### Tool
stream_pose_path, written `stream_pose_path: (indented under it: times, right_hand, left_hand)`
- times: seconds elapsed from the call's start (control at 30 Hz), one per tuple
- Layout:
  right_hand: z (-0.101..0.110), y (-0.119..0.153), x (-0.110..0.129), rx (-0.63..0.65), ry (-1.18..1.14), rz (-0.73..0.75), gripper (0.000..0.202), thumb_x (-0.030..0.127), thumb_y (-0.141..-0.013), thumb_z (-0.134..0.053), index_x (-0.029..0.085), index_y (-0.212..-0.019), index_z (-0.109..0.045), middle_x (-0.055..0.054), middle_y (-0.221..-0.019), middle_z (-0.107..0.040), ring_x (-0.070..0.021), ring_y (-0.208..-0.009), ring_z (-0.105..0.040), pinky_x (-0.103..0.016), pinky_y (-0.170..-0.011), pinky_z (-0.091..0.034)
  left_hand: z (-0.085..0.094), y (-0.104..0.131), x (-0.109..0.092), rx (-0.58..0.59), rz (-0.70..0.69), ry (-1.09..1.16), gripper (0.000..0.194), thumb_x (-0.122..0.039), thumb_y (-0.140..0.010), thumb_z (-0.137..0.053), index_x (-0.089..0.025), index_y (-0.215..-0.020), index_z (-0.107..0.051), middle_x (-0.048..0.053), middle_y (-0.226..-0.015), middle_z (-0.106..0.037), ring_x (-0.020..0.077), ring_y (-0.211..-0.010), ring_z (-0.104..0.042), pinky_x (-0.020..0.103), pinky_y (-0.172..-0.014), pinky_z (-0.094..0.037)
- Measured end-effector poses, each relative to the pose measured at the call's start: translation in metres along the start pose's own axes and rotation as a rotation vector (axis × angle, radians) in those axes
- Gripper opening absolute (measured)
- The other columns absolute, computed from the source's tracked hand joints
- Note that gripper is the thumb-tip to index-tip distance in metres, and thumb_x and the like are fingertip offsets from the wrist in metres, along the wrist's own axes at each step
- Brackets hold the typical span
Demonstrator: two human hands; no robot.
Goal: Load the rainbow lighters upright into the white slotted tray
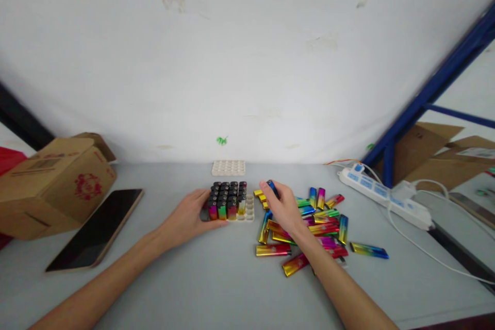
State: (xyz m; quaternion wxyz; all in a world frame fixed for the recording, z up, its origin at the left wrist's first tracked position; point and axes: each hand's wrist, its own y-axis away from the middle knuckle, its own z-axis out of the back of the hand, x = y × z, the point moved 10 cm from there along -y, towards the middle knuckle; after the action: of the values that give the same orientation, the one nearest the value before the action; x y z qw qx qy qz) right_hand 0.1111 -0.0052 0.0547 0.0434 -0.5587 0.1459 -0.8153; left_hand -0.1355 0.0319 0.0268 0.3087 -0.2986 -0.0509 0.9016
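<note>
Rows of lighters with black tops and shiny rainbow bodies stand upright in a white tray with round sockets. Bare sockets show along the tray's right side. My left hand is closed around the left end of this tray, thumb along the front and fingers at the back. Right of the tray, my right hand grips a lighter whose dark blue end sticks up between thumb and fingers. The rest of that lighter is hidden by the hand. Under and around my right forearm lies a loose pile of lighters.
A second white socketed tray lies near the wall. To the left are a dark-screened tablet and a cardboard box. A white power strip with cables lies at right, by a blue metal frame and more cardboard.
</note>
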Motion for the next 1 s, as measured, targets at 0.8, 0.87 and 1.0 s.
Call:
stream_pose_path:
  times: [0.8,0.87,1.0]
  right_hand:
    - [0.0,0.005,0.01,-0.035,0.252,0.026,0.04,0.054,-0.102,-0.047,0.029,-0.071,-0.044,0.005,-0.06,-0.043,-0.0176,-0.062,-0.043,-0.033,-0.064,-0.027]
    - [0.002,0.007,0.013,-0.022,0.227,0.03,0.039,0.059,-0.106,-0.048,0.028,-0.083,-0.053,0.005,-0.063,-0.048,-0.0187,-0.063,-0.049,-0.032,-0.065,-0.03]
    - [0.002,0.009,0.018,0.049,0.136,0.058,0.036,0.061,-0.114,-0.048,0.027,-0.108,-0.057,0.005,-0.072,-0.06,-0.0195,-0.066,-0.057,-0.031,-0.067,-0.04]
  left_hand:
    - [-0.001,0.0,0.0,-0.018,-0.041,-0.008,0.069,-0.077,-0.086,-0.087,-0.021,-0.126,-0.078,0.014,-0.125,-0.085,0.0392,-0.115,-0.081,0.053,-0.104,-0.066]
    - [-0.002,0.0,0.001,-0.014,-0.023,-0.015,0.068,-0.076,-0.084,-0.088,-0.021,-0.123,-0.078,0.014,-0.124,-0.085,0.0396,-0.114,-0.081,0.052,-0.102,-0.066]
    - [-0.001,0.001,0.002,-0.024,-0.004,-0.019,0.064,-0.076,-0.082,-0.089,-0.022,-0.116,-0.078,0.014,-0.122,-0.085,0.0405,-0.114,-0.081,0.052,-0.101,-0.066]
